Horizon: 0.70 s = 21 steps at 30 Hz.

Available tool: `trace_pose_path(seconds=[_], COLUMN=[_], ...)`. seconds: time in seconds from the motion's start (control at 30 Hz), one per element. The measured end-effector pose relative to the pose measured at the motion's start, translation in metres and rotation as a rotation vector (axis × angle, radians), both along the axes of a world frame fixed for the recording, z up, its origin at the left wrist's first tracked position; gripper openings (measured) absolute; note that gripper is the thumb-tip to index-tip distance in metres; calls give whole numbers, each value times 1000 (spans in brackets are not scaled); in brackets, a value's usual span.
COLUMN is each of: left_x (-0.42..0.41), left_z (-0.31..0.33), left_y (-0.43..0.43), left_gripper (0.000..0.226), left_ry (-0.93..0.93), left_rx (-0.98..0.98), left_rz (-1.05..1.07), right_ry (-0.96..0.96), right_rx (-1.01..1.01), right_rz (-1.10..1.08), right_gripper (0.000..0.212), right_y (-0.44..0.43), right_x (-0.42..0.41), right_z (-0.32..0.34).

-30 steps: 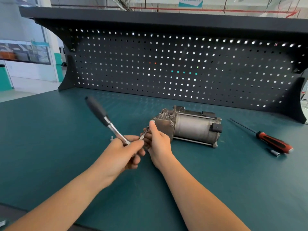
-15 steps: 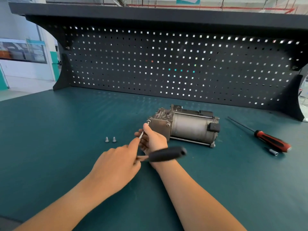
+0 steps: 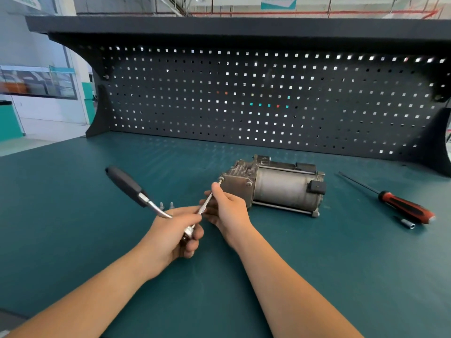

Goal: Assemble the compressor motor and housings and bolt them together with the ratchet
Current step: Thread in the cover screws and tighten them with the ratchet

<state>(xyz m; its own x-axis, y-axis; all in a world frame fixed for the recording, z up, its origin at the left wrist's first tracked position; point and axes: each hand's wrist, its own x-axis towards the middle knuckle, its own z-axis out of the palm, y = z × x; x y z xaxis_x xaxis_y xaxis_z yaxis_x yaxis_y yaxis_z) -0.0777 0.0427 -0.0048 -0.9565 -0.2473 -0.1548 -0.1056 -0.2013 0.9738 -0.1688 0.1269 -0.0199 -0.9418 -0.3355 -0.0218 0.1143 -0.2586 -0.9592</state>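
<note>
Screwdriver (image 3: 400, 206) and loose socket (image 3: 407, 224) right of compressor (image 3: 280, 189), two bolts (image 3: 171, 205) behind ratchet (image 3: 127, 184).

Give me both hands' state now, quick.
Left hand: closed, gripping the ratchet at its head.
Right hand: closed, pinching the extension bar at the compressor.

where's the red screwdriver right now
In the head view the red screwdriver lies on the green mat at far right, right of the compressor, with a small socket beside its handle.
</note>
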Motion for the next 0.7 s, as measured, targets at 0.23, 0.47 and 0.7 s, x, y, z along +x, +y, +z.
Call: trace_pose_path(seconds=[0.23, 0.47, 0.7], left_x=[0, -4, 4], left_z=[8, 4, 5], left_y=[6, 12, 15], left_gripper=[22, 51, 20], left_ry=[53, 20, -22], left_rx=[-1046, -2007, 96], left_rz=[-36, -34, -117], right_ry=[28, 206, 70], right_rx=[-26, 150, 13], right_rz=[-60, -35, -36], right_gripper=[30, 39, 29], right_y=[0, -1, 2], right_x=[6, 8, 5], right_z=[-1, -3, -2])
